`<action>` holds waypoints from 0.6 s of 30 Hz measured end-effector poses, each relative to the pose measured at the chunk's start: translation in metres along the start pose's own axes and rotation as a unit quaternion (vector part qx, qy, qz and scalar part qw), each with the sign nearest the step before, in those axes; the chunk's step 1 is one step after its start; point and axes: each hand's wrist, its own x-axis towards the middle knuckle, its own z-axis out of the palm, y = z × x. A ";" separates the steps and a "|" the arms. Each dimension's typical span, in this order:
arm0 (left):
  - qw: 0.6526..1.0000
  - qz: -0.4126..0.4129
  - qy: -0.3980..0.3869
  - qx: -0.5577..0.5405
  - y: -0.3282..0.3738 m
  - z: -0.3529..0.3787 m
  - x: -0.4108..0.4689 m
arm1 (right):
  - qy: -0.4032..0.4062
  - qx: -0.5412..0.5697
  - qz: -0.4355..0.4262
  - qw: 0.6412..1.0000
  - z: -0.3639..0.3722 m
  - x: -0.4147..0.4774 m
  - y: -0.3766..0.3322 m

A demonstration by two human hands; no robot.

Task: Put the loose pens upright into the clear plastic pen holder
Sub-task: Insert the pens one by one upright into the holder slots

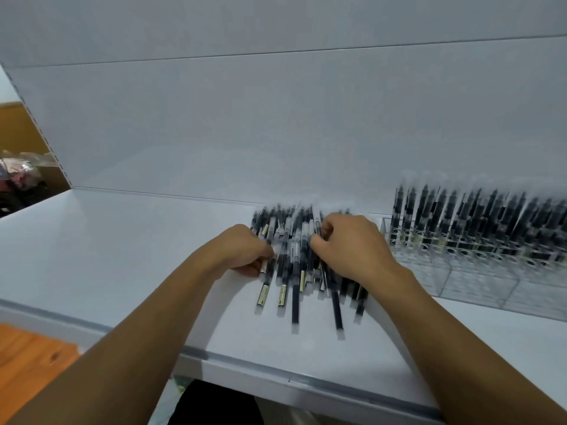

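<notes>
Hands in the pen pile

Pens (295,265) lay heaped flat on the white tabletop (122,246), blurred. The left hand (242,251) pressed on the pile's left edge, fingers curled; the right hand (346,246) pinched among pens at the top, though which it gripped I cannot tell. The clear pen holder (478,259) stood just right, its back rows filled with upright pens.

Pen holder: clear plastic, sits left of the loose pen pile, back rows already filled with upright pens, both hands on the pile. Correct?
Not quite. The head view shows the pen holder to the right of the loose pen pile, not left. The rest holds: it is clear plastic, its back rows carry upright pens, and the left hand and right hand are both on the pile.
</notes>
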 end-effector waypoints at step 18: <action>0.929 0.083 0.038 0.358 -0.010 0.014 -0.036 | 0.075 0.177 -0.040 0.980 0.006 -0.018 -0.003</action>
